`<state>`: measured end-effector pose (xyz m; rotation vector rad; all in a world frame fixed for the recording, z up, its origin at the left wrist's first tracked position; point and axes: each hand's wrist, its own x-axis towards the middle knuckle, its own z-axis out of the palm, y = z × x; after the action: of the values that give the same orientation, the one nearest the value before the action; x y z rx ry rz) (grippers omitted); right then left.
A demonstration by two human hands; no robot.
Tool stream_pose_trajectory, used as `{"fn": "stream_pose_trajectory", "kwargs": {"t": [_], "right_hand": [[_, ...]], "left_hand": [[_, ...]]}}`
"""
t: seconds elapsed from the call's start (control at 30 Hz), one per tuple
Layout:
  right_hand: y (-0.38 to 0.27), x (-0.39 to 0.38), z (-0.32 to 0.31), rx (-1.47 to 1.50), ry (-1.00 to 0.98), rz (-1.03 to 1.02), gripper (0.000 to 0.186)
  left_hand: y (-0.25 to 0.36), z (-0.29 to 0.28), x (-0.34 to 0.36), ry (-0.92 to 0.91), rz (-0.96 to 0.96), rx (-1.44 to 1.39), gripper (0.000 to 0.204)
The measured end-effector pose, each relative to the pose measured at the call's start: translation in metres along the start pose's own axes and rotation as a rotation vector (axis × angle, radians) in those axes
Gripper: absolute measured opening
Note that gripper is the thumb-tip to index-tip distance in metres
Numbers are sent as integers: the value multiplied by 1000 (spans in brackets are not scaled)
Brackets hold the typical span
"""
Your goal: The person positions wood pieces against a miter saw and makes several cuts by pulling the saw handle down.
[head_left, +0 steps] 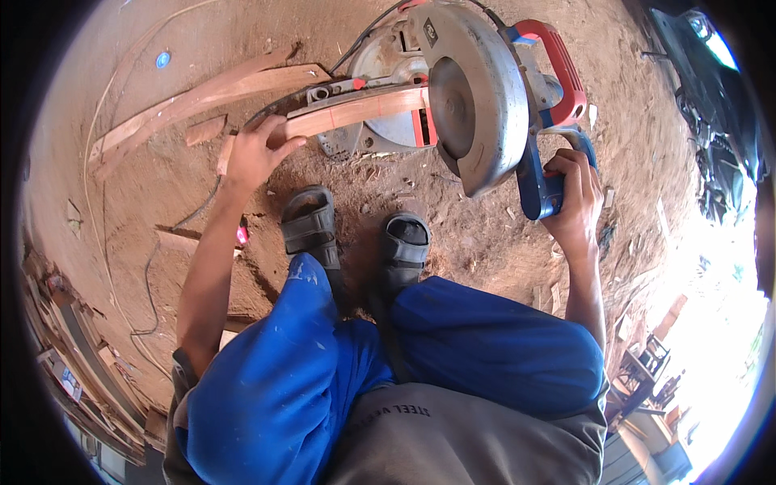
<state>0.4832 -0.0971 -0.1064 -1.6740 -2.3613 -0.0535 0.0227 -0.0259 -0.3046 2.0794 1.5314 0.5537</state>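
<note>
A miter saw with a grey blade guard (481, 105) stands on the ground in front of my feet. My right hand (578, 190) is wrapped round its blue trigger handle (540, 179). Against the saw's fence lies a narrow wooden strip (356, 111), its right end at the guard. My left hand (263, 152) grips the strip's left end, with the thumb along the near side. The guard covers most of the blade, so I cannot see whether it touches the wood. A red carrying handle (563, 73) tops the motor.
Several long boards (194, 101) lie on the dirt floor to the left, with a short offcut (206, 130) beside them. A thin cable (148, 283) runs along the ground. Stacked timber (85, 347) is at lower left. A dark motorcycle (711, 105) stands at far right.
</note>
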Motion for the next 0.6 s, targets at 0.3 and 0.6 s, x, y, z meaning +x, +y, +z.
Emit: {"fn": "stream_pose_trajectory", "kwargs": {"t": [0.3,0.6], "right_hand": [[0,-9,11,-11,32,-22,45],[2,-18,23,-23,72,-31,43]], "left_hand": [[-12,6,-2,10,30,-4,54],[-10,4,-3,-12,9,30,57]]}}
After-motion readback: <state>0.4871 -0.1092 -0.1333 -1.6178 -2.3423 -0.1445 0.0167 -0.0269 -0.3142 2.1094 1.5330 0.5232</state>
